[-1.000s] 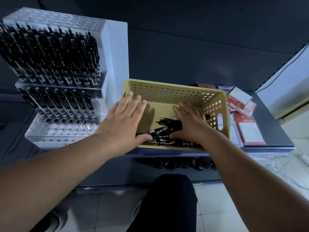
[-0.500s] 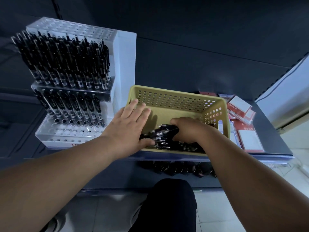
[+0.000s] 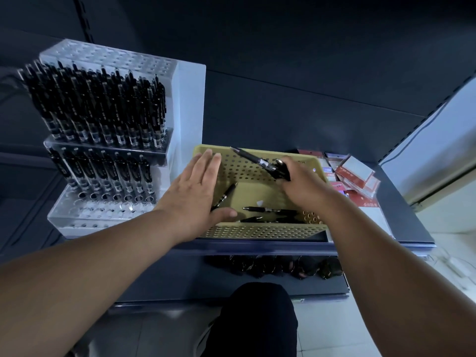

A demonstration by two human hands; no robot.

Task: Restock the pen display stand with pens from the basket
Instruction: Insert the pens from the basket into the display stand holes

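Note:
A yellow perforated basket [image 3: 260, 231] sits on the dark shelf, with a few black pens [image 3: 268, 210] lying on its floor. My right hand [image 3: 304, 186] is raised above the basket and grips a bunch of black pens [image 3: 260, 162] that point up and to the left. My left hand [image 3: 195, 194] rests flat with straight fingers on the basket's left rim. To the left stands the clear tiered pen display stand [image 3: 108, 150]. Its upper tiers are packed with black pens, and the lowest front rows of holes [image 3: 103, 210] hold none.
Red and white packaged items [image 3: 356, 173] lie on the shelf right of the basket. Dark round objects [image 3: 273, 266] hang under the shelf edge. My dark-clad knee [image 3: 257, 320] is below, over a pale tiled floor. A white panel [image 3: 438, 140] rises at the far right.
My right hand closed on a bunch of pens in the basket and lifted them up out of the pile. My left hand stayed on the basket's left rim.

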